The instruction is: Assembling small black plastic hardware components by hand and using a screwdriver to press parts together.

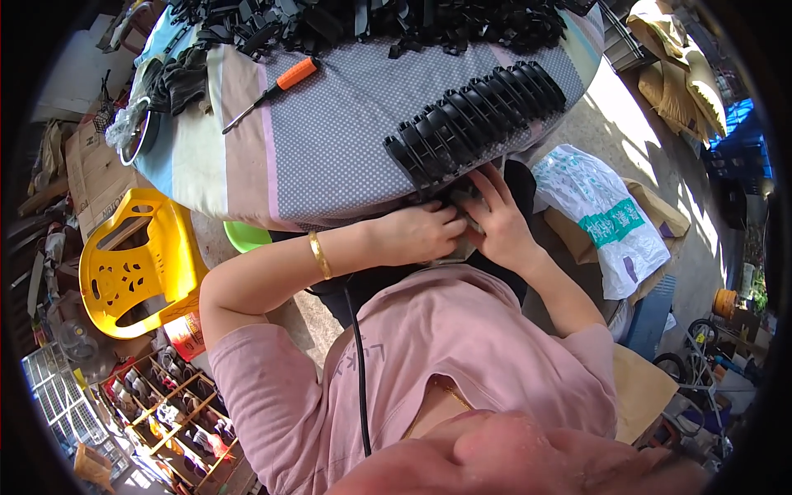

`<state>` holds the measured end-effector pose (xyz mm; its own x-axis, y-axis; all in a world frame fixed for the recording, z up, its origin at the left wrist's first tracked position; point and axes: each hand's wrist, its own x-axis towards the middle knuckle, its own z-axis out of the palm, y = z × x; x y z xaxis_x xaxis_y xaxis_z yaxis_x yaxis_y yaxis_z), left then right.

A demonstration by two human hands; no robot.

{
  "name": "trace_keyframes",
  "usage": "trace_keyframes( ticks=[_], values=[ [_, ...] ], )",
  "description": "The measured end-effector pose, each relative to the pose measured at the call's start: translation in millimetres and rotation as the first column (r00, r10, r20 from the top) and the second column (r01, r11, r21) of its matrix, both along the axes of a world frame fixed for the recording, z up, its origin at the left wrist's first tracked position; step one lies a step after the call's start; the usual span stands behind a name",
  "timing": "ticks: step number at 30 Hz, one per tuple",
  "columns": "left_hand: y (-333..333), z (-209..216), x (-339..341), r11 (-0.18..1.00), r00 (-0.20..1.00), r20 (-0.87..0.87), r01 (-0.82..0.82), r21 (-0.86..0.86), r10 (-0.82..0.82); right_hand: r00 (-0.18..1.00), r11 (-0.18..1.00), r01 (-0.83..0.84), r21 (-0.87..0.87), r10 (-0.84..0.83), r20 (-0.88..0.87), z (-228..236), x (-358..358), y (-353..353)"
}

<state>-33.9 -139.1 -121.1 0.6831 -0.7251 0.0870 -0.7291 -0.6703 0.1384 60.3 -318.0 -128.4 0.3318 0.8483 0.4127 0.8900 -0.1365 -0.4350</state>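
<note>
At the table's near edge, above my lap, my left hand point(422, 233) has its fingers curled inward, closed around something small and dark. My right hand point(502, 224) meets it there, its fingers bent over the same spot. What they grip is mostly hidden by the fingers, so its kind cannot be told. Just beyond my hands, a row of black ribbed plastic parts point(474, 124) lies slantwise on the cloth-covered table point(330, 165). An orange-handled screwdriver point(289, 78) rests farther left, its shaft pointing toward the lower left.
A heap of loose black plastic strips point(371, 21) covers the far side of the table. Dark gloves point(183, 81) lie at its left edge. A yellow plastic chair point(144, 264) stands on the left; a white printed bag point(606, 223) lies on the right. A black cord point(360, 355) runs across my shirt.
</note>
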Motion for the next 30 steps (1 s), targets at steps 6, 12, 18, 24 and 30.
trace_keyframes(
  ticks=[6,12,18,24,30],
  values=[
    [4.2,28.5,5.7,0.853,0.814,-0.570,-0.217,-0.475,-0.110,0.976,0.962,0.190,0.198,-0.162,-0.148,24.2,45.1,-20.6],
    [27.1,86.6,28.0,0.756,0.793,0.093,-0.529,-0.385,0.602,0.921,0.848,0.367,0.383,-0.389,-0.022,49.6,138.4,21.4],
    [30.0,69.4,34.2,0.705,0.750,-0.069,-0.646,-0.294,0.658,0.947,0.940,0.318,0.120,-0.321,0.007,55.2,109.4,50.8],
    [33.1,70.0,9.5,0.805,0.849,-0.074,-0.520,-0.286,0.523,0.941,0.934,0.327,0.142,-0.336,0.041,61.9,67.6,32.9],
    [25.1,39.5,-16.4,0.986,0.914,0.378,-0.167,0.015,0.149,0.930,0.900,0.365,0.238,-0.345,-0.123,20.8,8.5,8.4]
  ],
)
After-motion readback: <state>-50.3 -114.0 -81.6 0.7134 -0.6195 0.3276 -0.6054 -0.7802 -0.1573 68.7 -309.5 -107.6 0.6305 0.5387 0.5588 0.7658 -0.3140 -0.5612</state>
